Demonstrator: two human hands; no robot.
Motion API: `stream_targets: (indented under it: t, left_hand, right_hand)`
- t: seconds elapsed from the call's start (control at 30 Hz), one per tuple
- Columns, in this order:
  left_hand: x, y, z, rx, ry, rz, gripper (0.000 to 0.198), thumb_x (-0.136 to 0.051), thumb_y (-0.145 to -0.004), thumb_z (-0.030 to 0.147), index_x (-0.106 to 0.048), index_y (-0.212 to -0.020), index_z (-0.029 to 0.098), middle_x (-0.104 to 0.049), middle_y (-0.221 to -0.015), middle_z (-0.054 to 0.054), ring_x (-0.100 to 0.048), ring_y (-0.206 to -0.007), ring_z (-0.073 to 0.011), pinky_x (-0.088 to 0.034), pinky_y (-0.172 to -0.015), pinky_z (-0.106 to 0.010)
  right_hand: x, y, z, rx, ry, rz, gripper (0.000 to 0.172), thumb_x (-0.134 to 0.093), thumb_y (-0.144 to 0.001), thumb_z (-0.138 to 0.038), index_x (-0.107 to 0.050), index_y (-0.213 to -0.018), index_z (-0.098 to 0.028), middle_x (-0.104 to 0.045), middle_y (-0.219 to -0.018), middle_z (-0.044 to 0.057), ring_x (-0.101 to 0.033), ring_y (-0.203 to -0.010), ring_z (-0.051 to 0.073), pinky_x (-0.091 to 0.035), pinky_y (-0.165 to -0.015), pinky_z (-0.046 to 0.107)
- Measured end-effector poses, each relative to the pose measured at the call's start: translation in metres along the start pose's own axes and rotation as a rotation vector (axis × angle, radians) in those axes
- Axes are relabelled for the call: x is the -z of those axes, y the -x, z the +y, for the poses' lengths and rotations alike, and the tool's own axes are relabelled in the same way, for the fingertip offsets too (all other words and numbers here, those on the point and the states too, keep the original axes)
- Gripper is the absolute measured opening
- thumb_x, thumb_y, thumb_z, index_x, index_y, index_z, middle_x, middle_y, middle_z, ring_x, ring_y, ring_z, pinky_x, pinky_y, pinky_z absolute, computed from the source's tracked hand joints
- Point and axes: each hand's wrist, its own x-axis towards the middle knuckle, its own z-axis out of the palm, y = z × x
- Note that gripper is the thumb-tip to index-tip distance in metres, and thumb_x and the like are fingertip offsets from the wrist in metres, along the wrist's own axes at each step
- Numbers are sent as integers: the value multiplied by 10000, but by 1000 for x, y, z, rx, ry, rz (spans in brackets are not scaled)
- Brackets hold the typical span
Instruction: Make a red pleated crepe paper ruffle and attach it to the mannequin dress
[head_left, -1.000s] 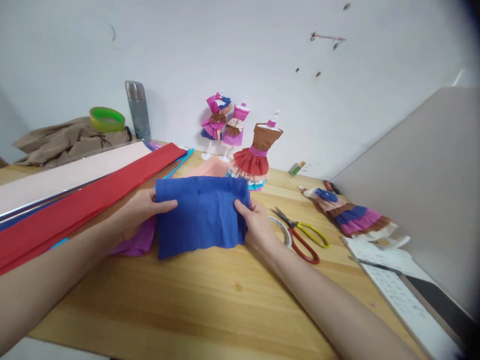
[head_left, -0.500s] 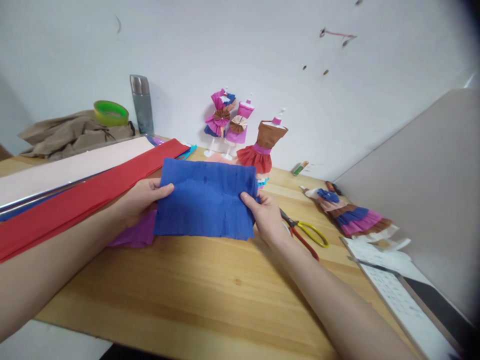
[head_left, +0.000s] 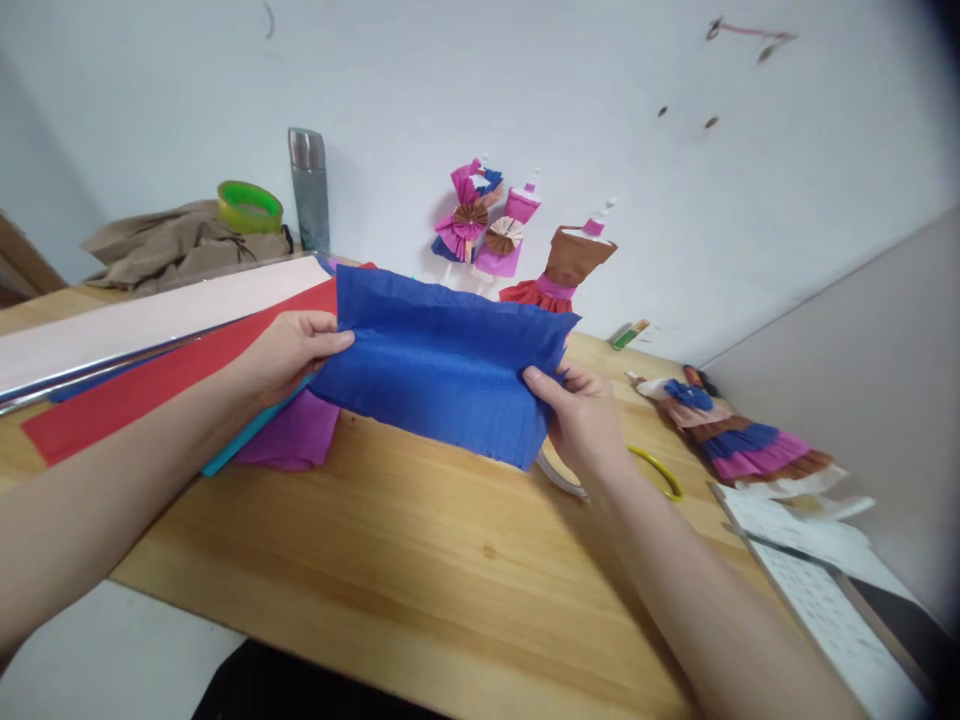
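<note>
A sheet of blue crepe paper (head_left: 442, 370) is stretched between my hands above the wooden table (head_left: 420, 560). My left hand (head_left: 300, 350) pinches its left edge, thumb in front. The right edge is gripped by my right hand (head_left: 581, 405), also thumb in front. Beneath my left arm lie red paper (head_left: 202, 365), a turquoise strip (head_left: 255, 430) and purple paper (head_left: 296, 430). Partly hidden by my right hand are a white ring (head_left: 559, 475) and scissors, of which a yellow handle (head_left: 660, 470) shows.
Mini dress forms in paper outfits, one with a brown top (head_left: 574, 258), stand by the wall. A flask (head_left: 309, 190), green tape roll (head_left: 250, 207) and brown cloth (head_left: 176, 245) are back left. A layered paper dress (head_left: 750, 440) and printed sheets (head_left: 806, 580) lie right.
The blue sheet has risen slightly, and its upper part now folds at an angle instead of hanging flat. Both hands still hold it. The camera view has shifted, moving the background rightward.
</note>
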Motion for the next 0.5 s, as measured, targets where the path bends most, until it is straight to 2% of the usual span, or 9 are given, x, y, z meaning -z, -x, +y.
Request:
stream_targets:
  t: [0.1,0.2,0.33,0.4,0.5]
  left_hand:
    - [-2,0,-2,-23,86,-37,270,-882,-573,303,-744,-732,133,-736,-648,-59,-696,-591,-191,-583,-591,-281]
    - [-2,-2,-5,-133,160,-70,284,-887,-594,289,-760,-801,142,-761,-739,-63,-732,-738,-228,-601,-703,-321]
    - [0,-3,-4,-247,200,-54,239,-893,-592,247,-767,-768,144,-769,-758,-55,-715,-707,-173,-589,-690,-246]
    - [-2,-2,-2,-245,187,-8,214,-888,-579,227,-772,-742,151,-766,-735,-43,-703,-673,-146,-583,-683,-217]
    - [-5,0,-1,-218,138,40,186,-867,-584,214,-777,-743,177,-770,-759,-29,-705,-704,-150,-584,-716,-234]
  right_hand:
    - [3,-2,-8,14,-2,-43,200,-848,-589,-322,-725,-723,-238,-729,-683,-18,-654,-624,162,-557,-693,344]
    - [7,-5,-14,36,-5,-54,225,-864,-547,-288,-719,-711,-234,-716,-661,-23,-659,-627,165,-557,-654,321]
    - [9,-6,-20,98,11,-42,234,-870,-523,-263,-709,-691,-232,-713,-661,-22,-686,-693,190,-548,-623,304]
    - [9,-4,-23,124,44,-36,218,-861,-543,-290,-695,-673,-234,-705,-649,-17,-685,-700,199,-536,-605,307]
    - [10,-3,-24,133,83,-24,206,-844,-562,-321,-695,-681,-243,-712,-680,0,-673,-704,215,-514,-602,331]
